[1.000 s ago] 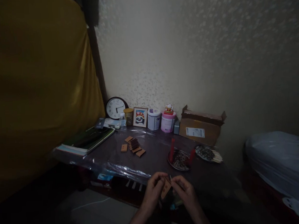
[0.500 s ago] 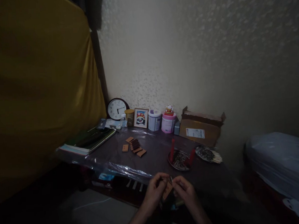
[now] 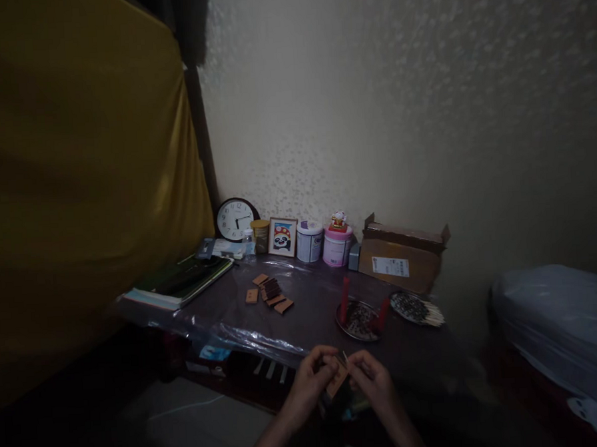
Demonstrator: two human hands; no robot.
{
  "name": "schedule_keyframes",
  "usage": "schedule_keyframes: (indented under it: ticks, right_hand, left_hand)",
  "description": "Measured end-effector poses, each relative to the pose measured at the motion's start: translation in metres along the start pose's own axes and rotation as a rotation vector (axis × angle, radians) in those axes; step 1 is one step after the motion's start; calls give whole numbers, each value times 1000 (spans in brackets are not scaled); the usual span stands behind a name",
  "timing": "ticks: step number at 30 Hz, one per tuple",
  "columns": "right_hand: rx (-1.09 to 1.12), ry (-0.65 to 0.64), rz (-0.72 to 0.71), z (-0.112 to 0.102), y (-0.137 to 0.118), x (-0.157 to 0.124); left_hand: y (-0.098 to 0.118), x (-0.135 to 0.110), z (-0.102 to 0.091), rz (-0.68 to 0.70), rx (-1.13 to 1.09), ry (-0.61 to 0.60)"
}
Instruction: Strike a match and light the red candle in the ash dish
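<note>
My left hand (image 3: 314, 376) is closed on a small orange-brown matchbox (image 3: 338, 380), held tilted just off the table's front edge. Pinched between the fingertips of my right hand (image 3: 371, 376) is a thin pale matchstick (image 3: 345, 357), close against the upper end of that box. Whether the stick touches the box I cannot make out. Beyond my hands, a round dish (image 3: 360, 335) bears an upright red candle (image 3: 345, 301) and a leaning red candle (image 3: 383, 314), with dark bits around them. Several more matchboxes (image 3: 270, 290) lie in a loose pile on the table.
Right of the candle dish, a second dish (image 3: 407, 306) holds dark bits and pale sticks. Along the wall stand a clock (image 3: 236, 220), a framed panda picture (image 3: 282, 238), two tubs (image 3: 309, 241) and a cardboard box (image 3: 400, 255). Books (image 3: 181, 283) lie at the left.
My right hand has moved slightly to the right, and the matchstick's tilt has changed a little. The camera view has shifted slightly. Both hands keep their hold.
</note>
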State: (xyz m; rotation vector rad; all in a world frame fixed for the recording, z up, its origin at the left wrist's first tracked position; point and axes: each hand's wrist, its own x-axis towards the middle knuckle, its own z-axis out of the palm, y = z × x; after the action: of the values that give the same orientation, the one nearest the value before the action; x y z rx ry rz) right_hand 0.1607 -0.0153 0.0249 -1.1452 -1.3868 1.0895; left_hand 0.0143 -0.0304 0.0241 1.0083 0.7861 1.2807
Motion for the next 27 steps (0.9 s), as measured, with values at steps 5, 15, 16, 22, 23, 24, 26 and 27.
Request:
schedule_keyframes:
  ticks: [5, 15, 16, 22, 23, 24, 26, 27]
  right_hand:
    - [7, -11, -2, 0, 1, 0]
    - [-11, -21, 3, 1, -4, -3]
    - [-6, -30, 3, 2, -4, -4]
    - [13, -63, -5, 3, -3, -5]
    - [14, -66, -5, 3, -3, -5]
    - [12, -66, -9, 3, -3, -5]
    - [-2, -56, -24, 3, -3, -4]
    - [-9, -48, -29, 3, -3, -4]
  left_hand:
    - [3, -2, 0, -28, -70, -28]
    - [3, -2, 1, -63, -125, -10]
    - [3, -2, 1, -61, -125, -7]
    - [4, -3, 2, -102, -154, 9]
    - [5, -4, 3, -106, -167, 9]
    - [6, -4, 3, -109, -178, 8]
    - [7, -5, 4, -114, -183, 8]
    - [8, -5, 5, -114, -177, 5]
